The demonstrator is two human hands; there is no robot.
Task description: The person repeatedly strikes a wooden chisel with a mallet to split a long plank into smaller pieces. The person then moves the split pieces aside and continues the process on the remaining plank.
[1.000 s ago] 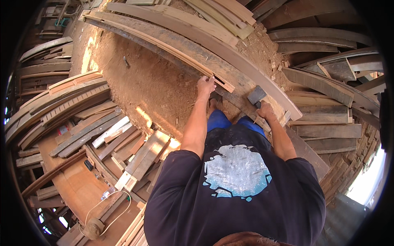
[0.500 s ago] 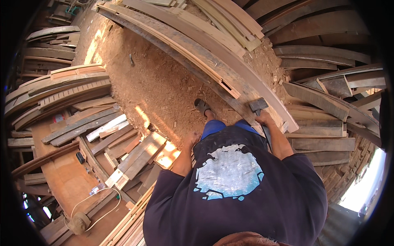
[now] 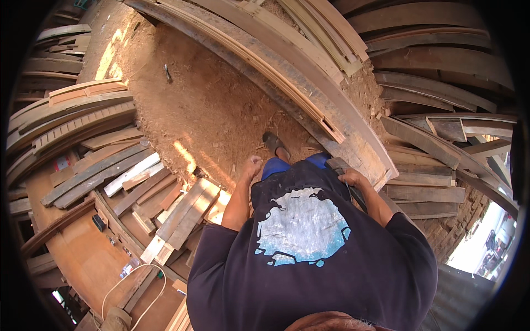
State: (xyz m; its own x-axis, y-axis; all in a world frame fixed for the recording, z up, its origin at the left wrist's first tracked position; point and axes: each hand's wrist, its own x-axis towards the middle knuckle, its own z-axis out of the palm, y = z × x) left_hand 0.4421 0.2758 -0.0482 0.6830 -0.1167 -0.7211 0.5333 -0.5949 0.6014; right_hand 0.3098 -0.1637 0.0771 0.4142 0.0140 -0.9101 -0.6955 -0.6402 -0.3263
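My right hand grips a mallet with a dark, blocky head, close to my right thigh. Its handle runs back beneath my forearm. Just beyond the mallet lies a long, heavy plank, slanting from the upper left to my right side. On it rests a narrow wooden piece with a slot near its close end. My left hand hangs by my left thigh with its fingers curled in. Whether anything small is inside them is hidden.
Stacked boards fill the left side, beside a brown panel with a pale cable. More timber is piled at the right. A small tool lies on the dirt floor, which is strewn with shavings.
The mallet has come down and closer to my body in my right hand, its head tilting over to the left. My left hand has lifted a little, away from my thigh. The view has shifted slightly.
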